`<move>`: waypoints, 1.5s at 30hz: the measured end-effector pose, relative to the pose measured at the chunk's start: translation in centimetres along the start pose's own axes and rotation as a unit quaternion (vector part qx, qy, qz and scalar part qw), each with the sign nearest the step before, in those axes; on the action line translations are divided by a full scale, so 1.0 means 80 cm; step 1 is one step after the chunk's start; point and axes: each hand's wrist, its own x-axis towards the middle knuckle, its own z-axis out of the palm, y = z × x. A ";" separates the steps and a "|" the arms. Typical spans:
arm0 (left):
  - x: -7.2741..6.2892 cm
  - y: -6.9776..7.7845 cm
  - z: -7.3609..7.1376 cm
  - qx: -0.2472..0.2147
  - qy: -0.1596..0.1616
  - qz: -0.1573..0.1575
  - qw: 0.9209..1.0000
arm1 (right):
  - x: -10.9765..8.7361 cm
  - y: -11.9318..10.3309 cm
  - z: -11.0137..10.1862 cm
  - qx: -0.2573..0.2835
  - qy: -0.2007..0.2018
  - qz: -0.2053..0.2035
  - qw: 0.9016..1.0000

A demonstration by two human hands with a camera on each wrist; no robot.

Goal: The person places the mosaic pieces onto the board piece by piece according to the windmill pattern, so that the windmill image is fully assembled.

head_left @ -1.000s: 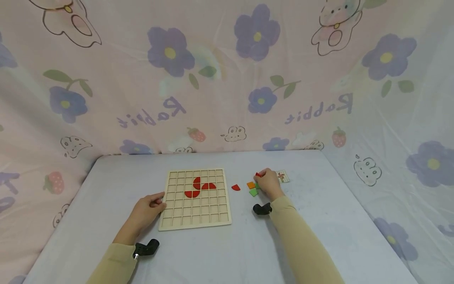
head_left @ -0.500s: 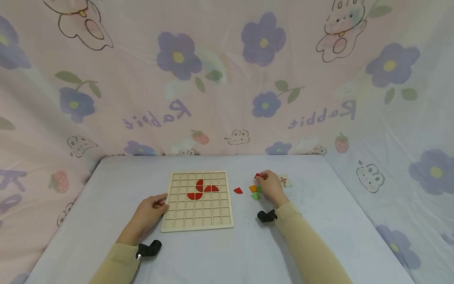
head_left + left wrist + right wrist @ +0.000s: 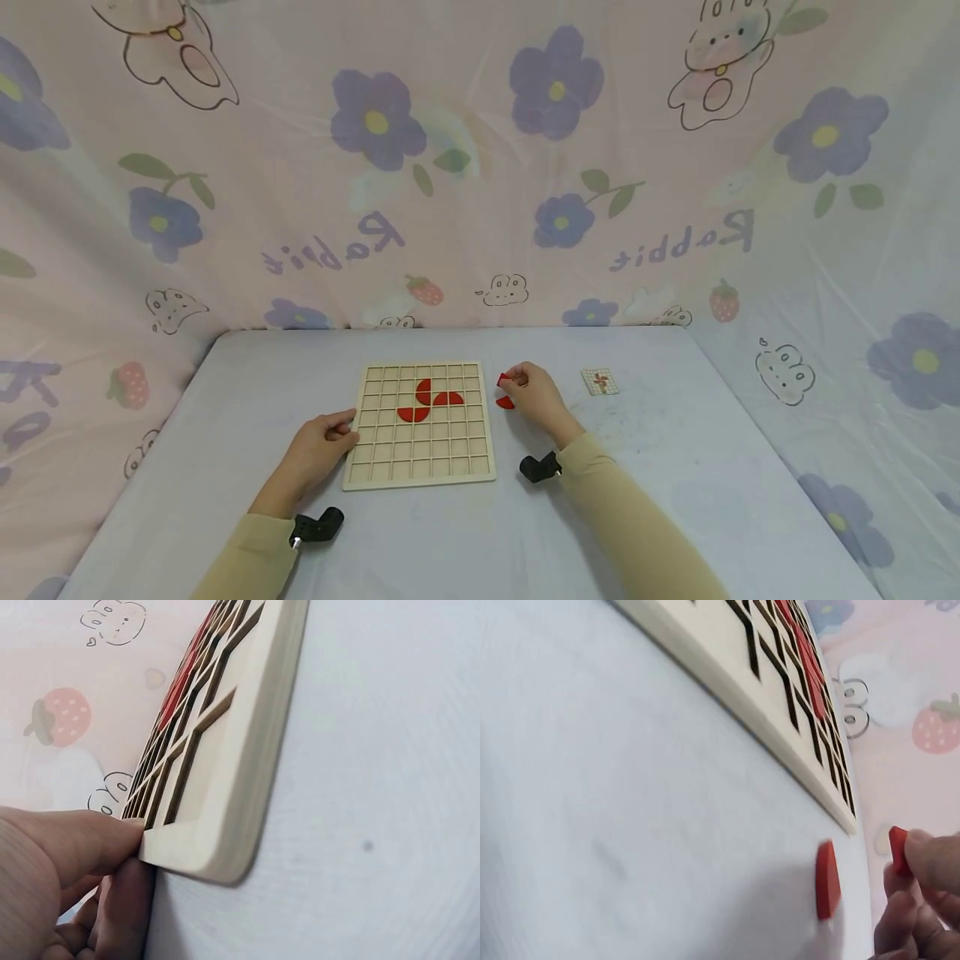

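Observation:
In the head view a pale wooden grid board (image 3: 420,483) lies flat on the table, red quarter-round pieces (image 3: 449,399) set in several of its squares. My left hand (image 3: 318,446) pinches the board's left edge, its thumb (image 3: 112,836) on the rim in the left wrist view. Just off the board's right side, my right hand (image 3: 538,402) pinches a red piece (image 3: 898,851) between thumb and fingers, held above the table. Below it, a second red quarter-round piece (image 3: 826,881) lies on the cloth. The right hand hides the orange and green pieces seen earlier.
A small pattern card (image 3: 600,382) with a red figure on a grid lies to the right of my right hand. A white cloth (image 3: 420,542) covers the table. Behind it hangs a printed curtain (image 3: 465,183) with flowers and rabbits.
My right hand has moved left with the red piece, from beside the orange and green pieces to above the loose red one. The card shows more fully. The left hand stays at the board's edge.

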 end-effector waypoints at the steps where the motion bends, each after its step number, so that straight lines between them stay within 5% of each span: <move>1: 0.000 0.000 0.000 0.001 0.000 0.000 1.000 | -0.001 -0.003 0.004 0.007 -0.007 -0.004 1.000; 13: 0.001 -0.004 0.002 0.012 -0.001 0.000 1.000 | -0.020 -0.049 0.056 -0.025 -0.102 -0.060 0.993; 23: -0.001 0.000 0.003 0.012 0.002 0.001 1.000 | -0.027 -0.066 0.084 -0.060 -0.108 -0.057 0.991; 45: 0.002 -0.002 0.002 0.006 0.006 -0.001 1.000 | -0.033 -0.078 0.098 -0.145 -0.070 -0.069 0.985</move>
